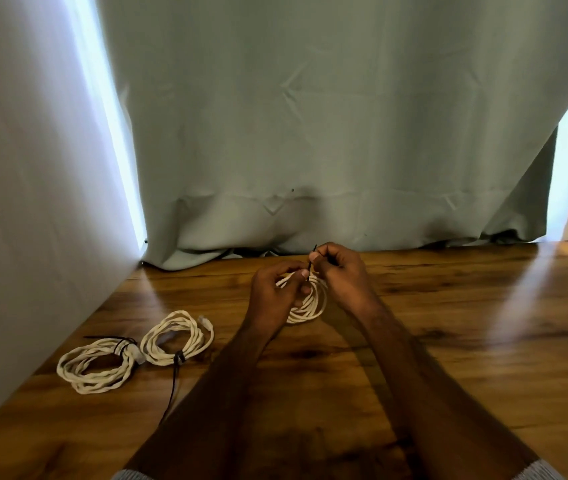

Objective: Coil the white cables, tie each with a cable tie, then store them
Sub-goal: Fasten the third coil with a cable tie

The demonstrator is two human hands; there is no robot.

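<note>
A coiled white cable (312,303) lies on the wooden table (449,341) between my hands. My left hand (275,292) grips the coil's top left, thumb on the strands. My right hand (341,271) pinches a thin black cable tie (312,259) that stands up from the top of the coil. To the left lie two more coiled white cables: one (97,365) with a black tie around it and another (178,337) bound by a black tie whose long tail (171,393) trails toward me.
A grey-green curtain (310,133) hangs down to the table's far edge. A white wall or panel (33,202) bounds the table on the left.
</note>
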